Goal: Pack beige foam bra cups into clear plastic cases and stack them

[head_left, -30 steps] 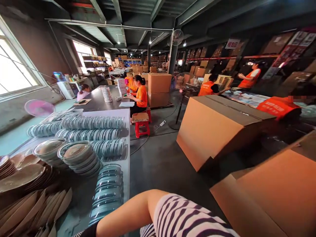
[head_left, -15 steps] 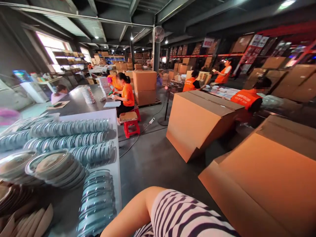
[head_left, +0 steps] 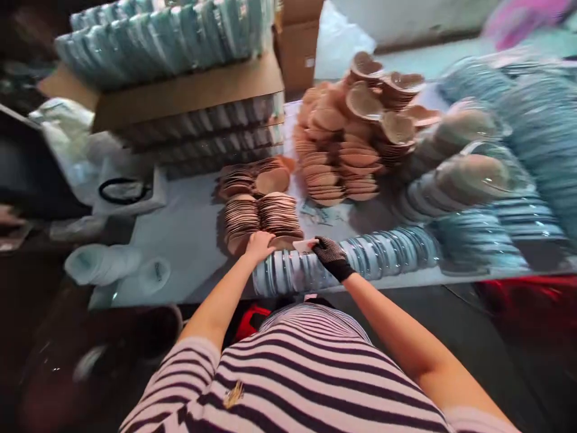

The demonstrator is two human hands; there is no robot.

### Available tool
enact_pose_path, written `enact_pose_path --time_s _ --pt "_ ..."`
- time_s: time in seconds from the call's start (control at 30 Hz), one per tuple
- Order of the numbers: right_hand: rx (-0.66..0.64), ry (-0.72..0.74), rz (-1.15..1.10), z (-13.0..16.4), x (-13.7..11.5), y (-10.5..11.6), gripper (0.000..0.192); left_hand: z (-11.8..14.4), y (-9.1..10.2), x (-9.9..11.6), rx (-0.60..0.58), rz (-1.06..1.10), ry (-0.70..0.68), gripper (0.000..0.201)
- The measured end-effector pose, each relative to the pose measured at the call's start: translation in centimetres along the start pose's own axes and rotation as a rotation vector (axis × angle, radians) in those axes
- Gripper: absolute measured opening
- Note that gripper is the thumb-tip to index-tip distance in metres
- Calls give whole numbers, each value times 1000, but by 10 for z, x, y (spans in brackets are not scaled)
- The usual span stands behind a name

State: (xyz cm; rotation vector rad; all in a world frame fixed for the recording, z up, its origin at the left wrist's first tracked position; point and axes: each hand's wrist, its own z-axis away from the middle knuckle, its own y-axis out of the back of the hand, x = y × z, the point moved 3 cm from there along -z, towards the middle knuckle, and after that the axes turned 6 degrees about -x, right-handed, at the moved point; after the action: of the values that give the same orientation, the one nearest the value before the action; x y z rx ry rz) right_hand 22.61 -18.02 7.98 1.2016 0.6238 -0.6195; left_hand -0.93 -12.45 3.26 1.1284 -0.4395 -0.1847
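My bare left hand (head_left: 259, 245) rests curled on the near end of the brown disc stacks (head_left: 264, 219), fingers closed on a brown disc (head_left: 283, 242). My right hand (head_left: 331, 257), in a black glove, pinches a small pale piece (head_left: 305, 245) right beside that disc. Both hands hover over a lying row of clear lids (head_left: 288, 272) along the table's near edge. The frame is blurred, so the exact grip is hard to read.
A heap of brown bowls (head_left: 356, 129) sits behind the discs. Stacked clear-lidded dishes (head_left: 469, 174) and bluish lid rows (head_left: 541, 114) fill the right. Cardboard boxes of lids (head_left: 184, 90) stand at the back left, with white plastic bags (head_left: 85, 150) and clear cups (head_left: 103, 261) on the left.
My view has swung from the warehouse aisle and cartons down onto the table. Both hands, unseen before, now reach over the lids and brown discs.
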Motion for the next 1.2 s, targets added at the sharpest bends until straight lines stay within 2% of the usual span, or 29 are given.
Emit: enact_pose_path --time_s 0.07,0.13,0.27,0.33,0.43,0.53,0.63,0.73,0.87,0.97,1.07,1.13,1.2 --pt "-120 -4 107 -13 7 -23 21 -7 -12 -20 -97 -36 34 25" --pt "-197 32 234 -21 4 -38 25 -13 -19 -29 -126 -51 29 21" --pt "-272 270 446 -50 -31 -58 31 -23 -19 -40 -161 -74 -48 24" --pt "-364 364 550 -70 -50 -68 32 -26 -15 -43 -185 -84 -84 26" --pt "-507 339 661 -93 -63 -79 35 -27 -14 -41 -237 -102 -134 19" --pt "-529 286 687 -103 -61 -82 38 -26 -13 -34 -264 -112 -156 15" --pt "-537 300 685 -102 -57 -79 39 -28 0 -31 -256 -98 -167 22" --pt "-547 307 682 -103 -58 -68 40 -27 36 -33 -221 -28 -239 29" --pt "-452 328 507 -105 -73 -30 27 -2 104 -27 -111 257 -364 29" --pt "-377 466 140 -92 -90 4 21 33 138 -6 -19 566 -404 27" --pt "-469 531 -249 -63 -99 23 32 65 146 24 -37 716 -498 30" --pt "-616 455 -432 -40 -99 23 44 79 142 40 -59 679 -539 32" --pt "-802 305 -588 -18 -95 16 53 87 136 51 -69 590 -552 31"
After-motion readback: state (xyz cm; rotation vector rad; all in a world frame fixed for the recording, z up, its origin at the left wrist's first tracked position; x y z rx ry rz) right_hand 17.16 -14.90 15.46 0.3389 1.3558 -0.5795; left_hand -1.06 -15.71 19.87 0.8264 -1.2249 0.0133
